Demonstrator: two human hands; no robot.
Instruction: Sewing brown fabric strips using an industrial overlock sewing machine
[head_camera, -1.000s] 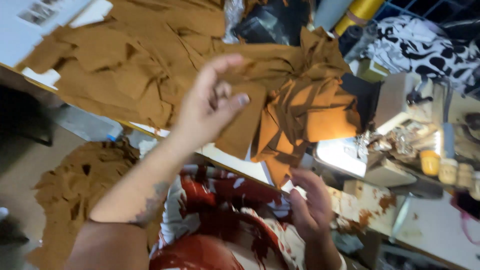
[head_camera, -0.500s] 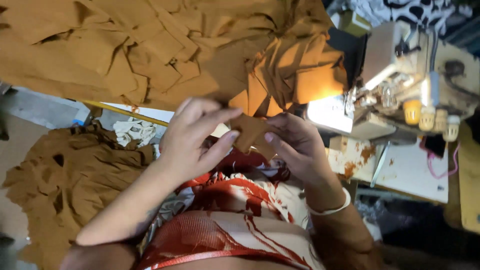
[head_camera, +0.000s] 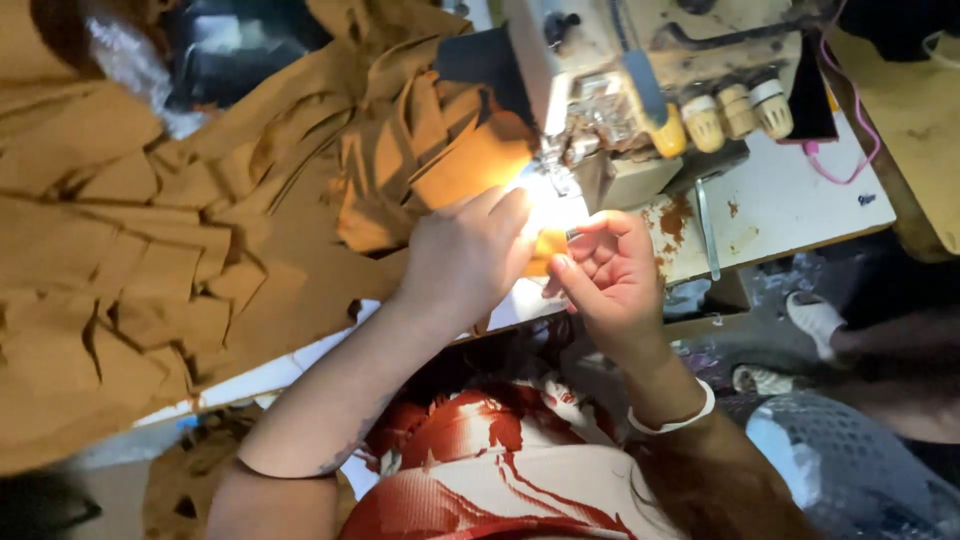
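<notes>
Head view, looking down at a sewing station. At centre frame, small tan fabric piece (head_camera: 545, 250), brightly lit by the machine lamp, lying flat on the white table (head_camera: 800, 200) directly under the needle area of the sewing machine (head_camera: 640, 80), which fills the upper centre and upper right. Left hand (head_camera: 470, 255) pressed palm-down on the near left part of the piece, fingers together and extended toward the needle. Right hand (head_camera: 605, 270) just right of it, fingers curled, thumb and forefinger pinched at the piece's right edge; exactly what is pinched too washed out by glare to tell. Hands side by side, nearly touching, the piece between and slightly above them in frame. Long axis of the piece not readable, most of it covered or overexposed. Left hand nearer the needle, right hand a little lower and toward the table edge. Large heap of tan cut fabric (head_camera: 150, 230) across the left half of frame, well apart from the right hand, close beside the left forearm. White bracelet (head_camera: 672, 420) on the right wrist, lower centre right.
</notes>
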